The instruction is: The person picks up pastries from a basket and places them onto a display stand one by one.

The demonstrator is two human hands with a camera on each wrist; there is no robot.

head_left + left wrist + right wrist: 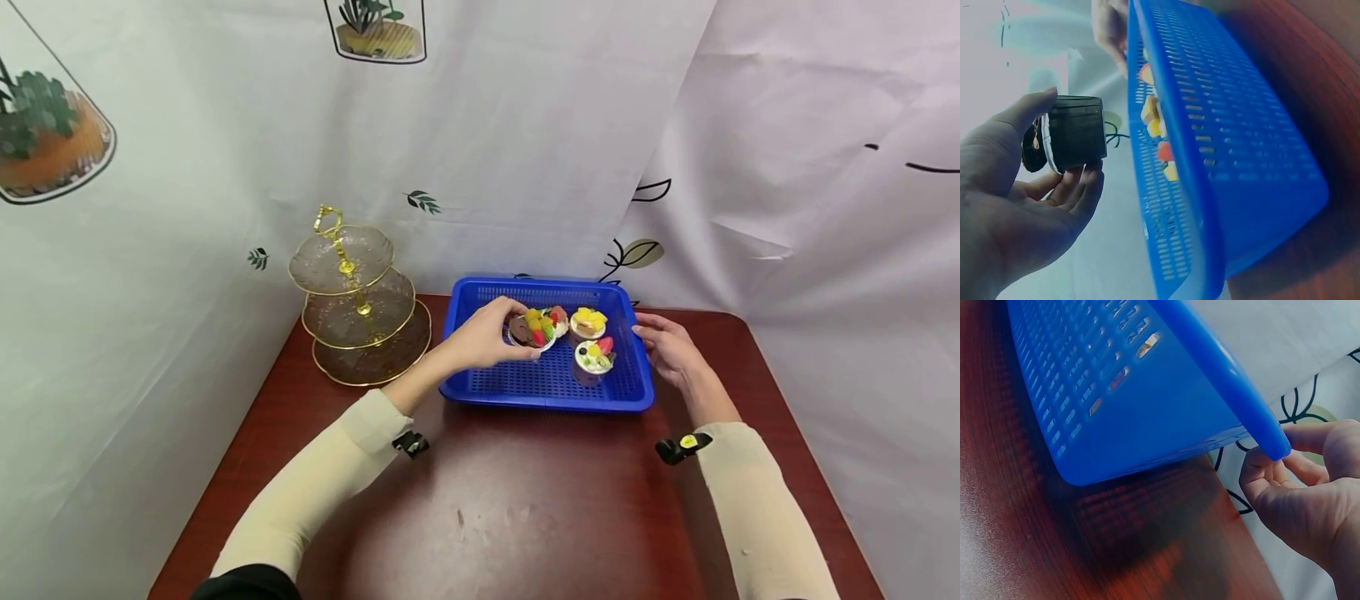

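Observation:
My left hand (487, 337) grips a dessert cup (534, 328) topped with chocolate, yellow pieces and red fruit, over the blue plastic basket (517, 385). In the left wrist view the held cup (1079, 132) looks dark, with thumb and fingers on opposite sides; it is apart from the basket's rim. My right hand (673, 354) is at the basket's right side. The right wrist view shows its thumb and fingers pinching the rim (1266, 434). Inside the basket stand a yellow-topped cup (588, 323), a cup with mixed fruit (592, 360) and a third, partly hidden dessert (559, 320).
Left of the basket stands a three-tier stand (358, 308) with gold-edged plates and a gold handle. Both stand and basket rest on a reddish-brown table (510, 500). Pale printed cloth (510, 167) hangs behind the table and along its sides.

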